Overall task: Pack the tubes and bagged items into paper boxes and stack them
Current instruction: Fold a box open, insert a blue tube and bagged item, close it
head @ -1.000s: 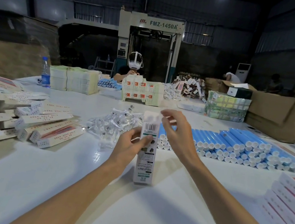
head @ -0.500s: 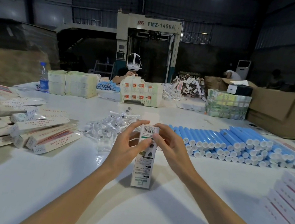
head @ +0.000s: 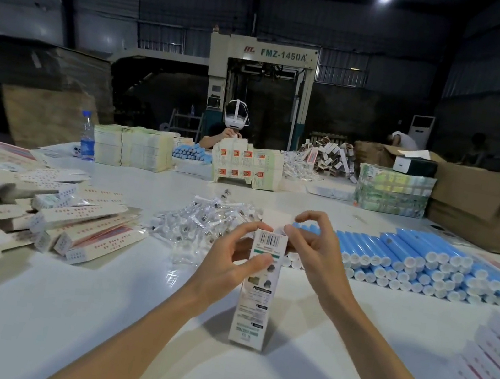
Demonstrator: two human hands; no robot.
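The left hand point(head: 225, 268) grips the paper box point(head: 258, 290) around its upper half, thumb across the printed front and fingers curled behind. The right hand point(head: 314, 253) works at the box's top end, fingertips point(head: 288, 230) pinched at the rim by the raised white flap point(head: 275, 218); whether it has truly caught the flap I cannot tell.

The box stands upright between the two hands, its long axis vertical and leaning slightly, its foot on the white table point(head: 89, 311). Both hands touch it, but the right sits nearer the open end, so closing the flap looks like its job while the left steadies.

The box is slim and white, with a barcode at the top, a green band below it and small dark print running down.

Beyond the box, just to its left, lies a heap of clear bagged items point(head: 203, 224); to its right, rows of blue tubes point(head: 412, 259) with white caps. Further left of the box sprawl packed boxes point(head: 70, 225).
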